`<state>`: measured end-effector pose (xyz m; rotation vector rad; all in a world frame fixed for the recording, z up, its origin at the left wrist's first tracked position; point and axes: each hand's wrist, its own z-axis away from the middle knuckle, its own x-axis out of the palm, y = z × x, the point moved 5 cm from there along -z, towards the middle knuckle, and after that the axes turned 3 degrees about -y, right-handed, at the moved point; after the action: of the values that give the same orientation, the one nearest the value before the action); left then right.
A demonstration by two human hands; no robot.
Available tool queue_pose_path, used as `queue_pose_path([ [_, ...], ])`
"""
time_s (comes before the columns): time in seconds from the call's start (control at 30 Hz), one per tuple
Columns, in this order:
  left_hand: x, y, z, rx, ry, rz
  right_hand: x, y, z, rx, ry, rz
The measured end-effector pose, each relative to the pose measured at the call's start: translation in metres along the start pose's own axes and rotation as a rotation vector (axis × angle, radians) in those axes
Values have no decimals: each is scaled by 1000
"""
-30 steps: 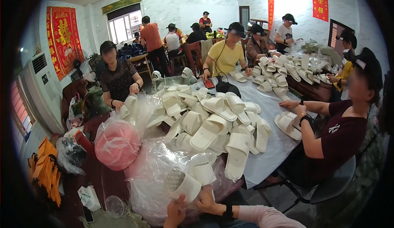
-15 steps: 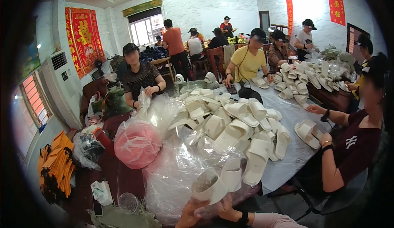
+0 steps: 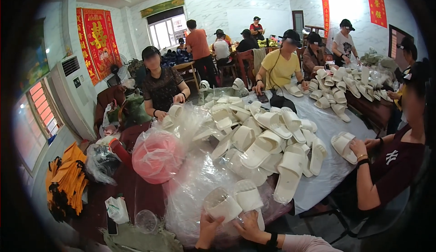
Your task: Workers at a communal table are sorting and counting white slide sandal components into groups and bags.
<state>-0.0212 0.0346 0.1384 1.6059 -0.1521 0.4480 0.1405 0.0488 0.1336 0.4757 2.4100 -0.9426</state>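
A pair of cream slide slippers is held low in the middle, close to me. My left hand (image 3: pixel 209 227) is closed around the left slipper (image 3: pixel 227 209), thumb at its side. My right hand (image 3: pixel 249 227) grips the right slipper (image 3: pixel 248 195) near its strap and sole. The two slippers lie side by side, toes pointing away from me. Shiny clear film shows at the left slipper's toe. Just beyond them rises a heap of cream slippers (image 3: pixel 259 150), some in clear plastic. Clear plastic sheeting (image 3: pixel 190 206) spreads over the table beside my left hand.
A pink plastic-wrapped bundle (image 3: pixel 158 157) lies left of the heap. A tissue pack (image 3: pixel 117 210), a clear cup (image 3: pixel 146 221) and a phone (image 3: pixel 111 226) are near left. Orange bundles (image 3: pixel 68 175) stand far left. Co-workers sit around the table; one at right handles a slipper (image 3: pixel 344 146).
My hands have tilted the slippers, so their soles show less and their straps more. The co-worker at right has brought both hands to a slipper. The one across left now has slippers at the hands.
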Motion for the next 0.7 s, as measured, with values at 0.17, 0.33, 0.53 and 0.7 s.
queue_pose_path([
  [0.17,-14,-39,2,-233,-34,-196,16,0,-3,-87,-254,217],
  [0.33,2,-51,3,-136,-93,29,31,18,-11,63,-163,124],
  [0.53,-42,-52,-12,-186,135,168,21,13,-48,-3,-130,59],
  [0.7,-36,-54,-15,-278,213,-105,62,32,-39,63,-324,75],
])
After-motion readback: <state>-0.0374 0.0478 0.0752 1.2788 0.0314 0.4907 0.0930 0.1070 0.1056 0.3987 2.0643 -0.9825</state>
